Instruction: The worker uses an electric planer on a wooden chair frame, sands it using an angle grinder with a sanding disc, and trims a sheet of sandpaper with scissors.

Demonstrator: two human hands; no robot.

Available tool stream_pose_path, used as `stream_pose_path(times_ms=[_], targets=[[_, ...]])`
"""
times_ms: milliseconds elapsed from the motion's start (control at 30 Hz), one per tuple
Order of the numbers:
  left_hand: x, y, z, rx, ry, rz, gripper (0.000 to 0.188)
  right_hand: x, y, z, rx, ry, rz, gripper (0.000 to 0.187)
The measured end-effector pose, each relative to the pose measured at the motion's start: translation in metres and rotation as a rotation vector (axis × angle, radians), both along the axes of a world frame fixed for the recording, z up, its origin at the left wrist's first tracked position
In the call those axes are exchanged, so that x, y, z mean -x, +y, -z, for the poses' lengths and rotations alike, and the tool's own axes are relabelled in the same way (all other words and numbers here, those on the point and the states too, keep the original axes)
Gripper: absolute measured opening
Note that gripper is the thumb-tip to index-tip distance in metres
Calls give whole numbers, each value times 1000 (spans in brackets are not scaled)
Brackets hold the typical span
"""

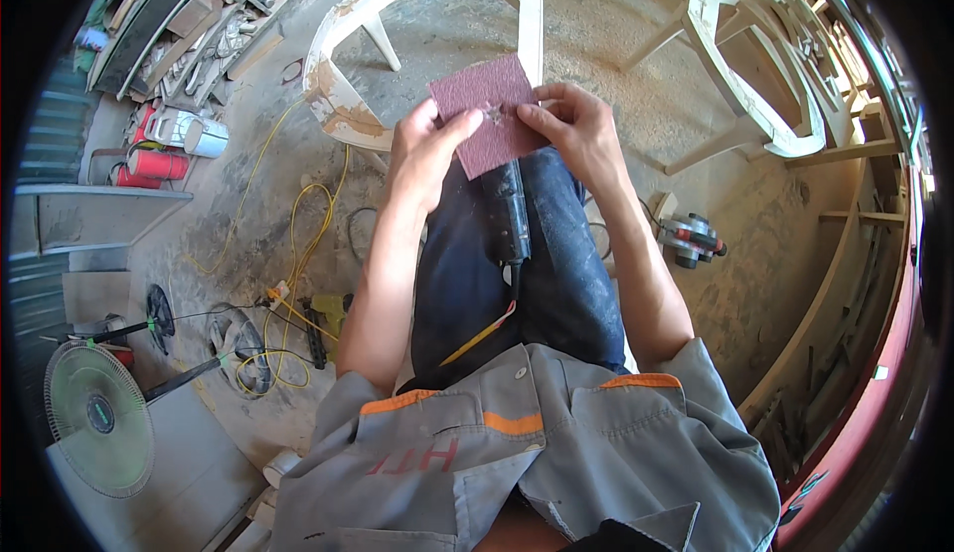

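A reddish-brown square of sandpaper (504,145) is held up above my knees, with a small torn or worn patch near its middle. My left hand (429,143) pinches its left side, the thumb lying on the face. On the right side my right hand (576,123) grips it between thumb and fingers. Below the sheet, a black cylindrical power tool (509,214) rests between my thighs. Its far end is hidden behind the sandpaper, and a cord leads from its near end toward a yellow cable (477,341).
Ahead stands a pale oval wooden frame (343,0) on legs, with a second one (711,40) to the right. A circular-saw-like tool (693,240) sits on the dusty floor. Left are tangled yellow cords (316,224), a fan (99,413), paint cans (206,138) and scrap wood (204,55).
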State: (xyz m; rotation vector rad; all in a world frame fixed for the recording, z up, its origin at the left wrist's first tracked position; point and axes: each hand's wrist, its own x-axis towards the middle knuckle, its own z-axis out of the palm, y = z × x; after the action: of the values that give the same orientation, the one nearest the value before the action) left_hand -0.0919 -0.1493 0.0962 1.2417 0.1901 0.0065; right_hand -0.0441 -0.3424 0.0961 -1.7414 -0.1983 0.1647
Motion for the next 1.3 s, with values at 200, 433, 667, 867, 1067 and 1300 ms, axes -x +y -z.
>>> stream_pose_path(times_ms=[200, 433, 667, 867, 1067, 1300], targets=[[-58, 16, 23, -480, -65, -98, 25, -50, 25, 19, 183, -45, 99, 32], [-65, 21, 35, -662, 121, -54, 31, -54, 28, 27, 343, -11, 69, 36], [-71, 23, 47, -596, 71, -77, 34, -57, 30, 28, 400, -5, 57, 43], [-80, 23, 52, -737, 94, -87, 33, -65, 35, 36, 397, 20, 26, 50], [-79, 11, 53, -390, 73, -148, 39, -73, 46, 35, 542, -34, 55, 54], [-79, 6, 64, -789, -21, -343, 54, -66, 43, 30, 486, -29, -8, 57]])
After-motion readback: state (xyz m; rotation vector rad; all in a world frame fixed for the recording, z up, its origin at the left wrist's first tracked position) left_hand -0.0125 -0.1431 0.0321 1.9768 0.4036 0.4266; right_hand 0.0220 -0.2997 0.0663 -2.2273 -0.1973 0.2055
